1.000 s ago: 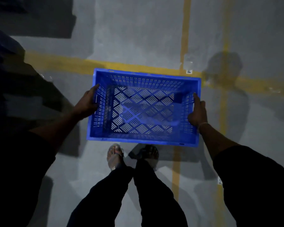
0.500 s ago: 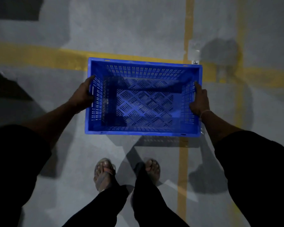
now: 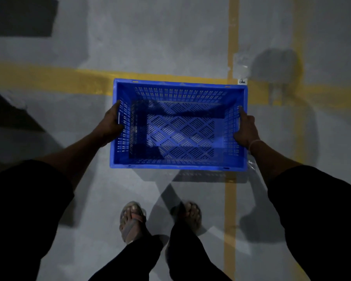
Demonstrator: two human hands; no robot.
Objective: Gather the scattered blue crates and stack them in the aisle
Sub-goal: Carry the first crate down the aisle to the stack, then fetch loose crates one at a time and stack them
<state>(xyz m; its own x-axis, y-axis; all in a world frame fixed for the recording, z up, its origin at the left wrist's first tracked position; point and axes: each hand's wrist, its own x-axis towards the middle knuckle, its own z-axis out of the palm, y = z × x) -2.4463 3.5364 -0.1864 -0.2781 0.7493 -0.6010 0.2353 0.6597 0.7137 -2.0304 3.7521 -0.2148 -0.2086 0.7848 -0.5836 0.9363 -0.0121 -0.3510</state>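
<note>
An empty blue slotted crate [image 3: 178, 126] is held level in front of me, above the grey floor. My left hand [image 3: 110, 124] grips its left side wall, fingers wrapped at the handle slot. My right hand [image 3: 245, 128] grips the right side wall, thumb along the rim. The crate's far edge overlaps a yellow floor line. No other crates are in sight.
Yellow painted lines [image 3: 232, 37] cross on the grey concrete floor. My sandalled feet [image 3: 132, 220] stand just behind the crate. A dark shape [image 3: 12, 118] lies at the left edge, and a dark patch [image 3: 20, 15] fills the top-left corner. A small white tag [image 3: 242, 81] sits on the floor.
I have stepped forward with the crate still in both hands. The dark object on the left has slid out toward the frame's edge. My feet now stand further behind the crate.
</note>
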